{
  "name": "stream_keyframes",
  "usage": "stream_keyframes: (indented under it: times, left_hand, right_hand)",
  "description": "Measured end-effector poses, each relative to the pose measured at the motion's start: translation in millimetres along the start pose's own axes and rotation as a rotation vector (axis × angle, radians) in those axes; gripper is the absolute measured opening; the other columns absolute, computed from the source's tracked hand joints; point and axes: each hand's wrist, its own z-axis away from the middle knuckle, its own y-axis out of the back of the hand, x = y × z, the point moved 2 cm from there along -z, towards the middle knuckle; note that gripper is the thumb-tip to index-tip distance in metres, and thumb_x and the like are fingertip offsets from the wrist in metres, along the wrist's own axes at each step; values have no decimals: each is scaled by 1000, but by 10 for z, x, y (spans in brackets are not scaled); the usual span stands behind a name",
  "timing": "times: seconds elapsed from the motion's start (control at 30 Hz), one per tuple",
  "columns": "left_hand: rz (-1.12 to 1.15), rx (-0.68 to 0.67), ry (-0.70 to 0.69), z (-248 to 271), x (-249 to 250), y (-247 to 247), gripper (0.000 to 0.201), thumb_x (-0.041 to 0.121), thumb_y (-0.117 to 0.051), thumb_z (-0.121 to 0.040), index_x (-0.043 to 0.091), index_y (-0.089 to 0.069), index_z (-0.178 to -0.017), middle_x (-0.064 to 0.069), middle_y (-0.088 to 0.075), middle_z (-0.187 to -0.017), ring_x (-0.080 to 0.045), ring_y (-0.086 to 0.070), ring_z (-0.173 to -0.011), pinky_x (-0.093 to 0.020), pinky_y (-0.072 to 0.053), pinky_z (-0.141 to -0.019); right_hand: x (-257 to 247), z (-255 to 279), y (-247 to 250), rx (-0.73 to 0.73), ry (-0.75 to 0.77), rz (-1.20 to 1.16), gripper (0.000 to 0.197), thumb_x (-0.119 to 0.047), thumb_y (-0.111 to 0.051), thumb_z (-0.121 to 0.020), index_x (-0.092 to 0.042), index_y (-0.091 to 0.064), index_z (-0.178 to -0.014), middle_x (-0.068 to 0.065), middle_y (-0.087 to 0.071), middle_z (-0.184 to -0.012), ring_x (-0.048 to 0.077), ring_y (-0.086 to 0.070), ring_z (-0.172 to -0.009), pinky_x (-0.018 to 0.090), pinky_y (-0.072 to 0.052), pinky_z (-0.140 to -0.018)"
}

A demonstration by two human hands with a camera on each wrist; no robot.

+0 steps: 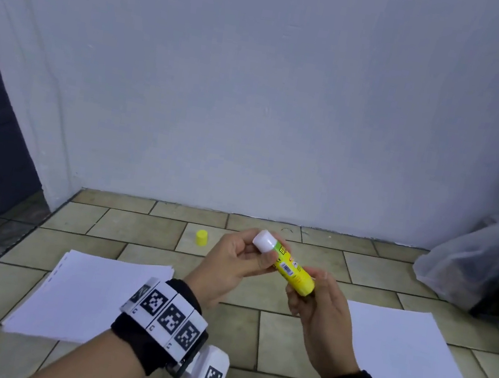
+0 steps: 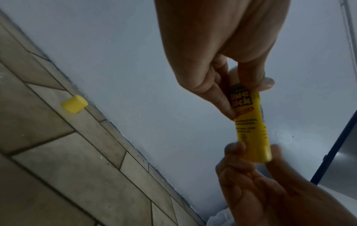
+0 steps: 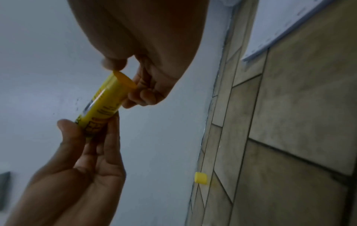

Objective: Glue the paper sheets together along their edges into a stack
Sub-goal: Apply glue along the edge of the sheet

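Above a beige tiled floor (image 1: 144, 231) by a white wall, the yellow glue stick tube (image 1: 289, 267) with exposed white glue slants between both hands. The left hand (image 1: 230, 267) pinches its upper end; the right hand (image 1: 320, 316) curls fingers round its base. The yellow cap (image 1: 201, 237) stands apart, beyond the white paper sheets (image 1: 90, 294).

Both forearms raised, meeting at centre. Left hand (image 1: 232, 264) palm toward the body, thumb and fingers pinching the glue stick (image 1: 291, 268) near its white tip. Right hand (image 1: 316, 315) fingers curled, gripping its base. Marker bands on both wrists.
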Motion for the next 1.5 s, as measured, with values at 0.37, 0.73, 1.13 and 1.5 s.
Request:
stream_keyframes:
  times: [0.37, 0.73, 1.13, 1.5]
  left_hand:
    - [8, -17, -23, 16, 36, 84, 19, 13, -62, -84, 2, -64, -99, -9, -71, -98, -18, -67, -93, -27, -54, -83]
    - [1, -18, 10, 25, 19, 106, 22, 18, -64, -84, 3, -64, -99, -8, -70, -97, -16, -66, -91, -27, -54, -83]
    - [7, -17, 30, 57, 42, 113, 23, 18, -62, -84, 3, -63, -101, -9, -70, -98, -16, -67, -91, -29, -55, -85]
    - [46, -90, 55, 90, 42, 156, 57, 46, -83, -67, 5, -65, -102, -5, -71, -100, -16, -68, -94, -28, -54, -83]
  right_hand:
    - [-29, -20, -90, -113, -103, 111, 55, -55, -48, -90, -2, -46, -75, -1, -36, -52, 13, -30, -49, 22, -30, -48]
    - [2, 85, -80, -181, -51, 207, 29, -31, -48, -84, -3, -53, -85, -5, -35, -57, 11, -31, -48, 17, -32, -49]
    - [-31, 132, -102, -193, -52, 243, 46, -45, -57, -77, -1, -54, -89, -6, -33, -55, 8, -25, -47, 19, -25, -43]
    - [-162, 184, -178, -184, -359, 75, 42, -50, -49, -82, -12, -37, -68, -6, -27, -50, 5, -15, -40, 14, -15, -39]
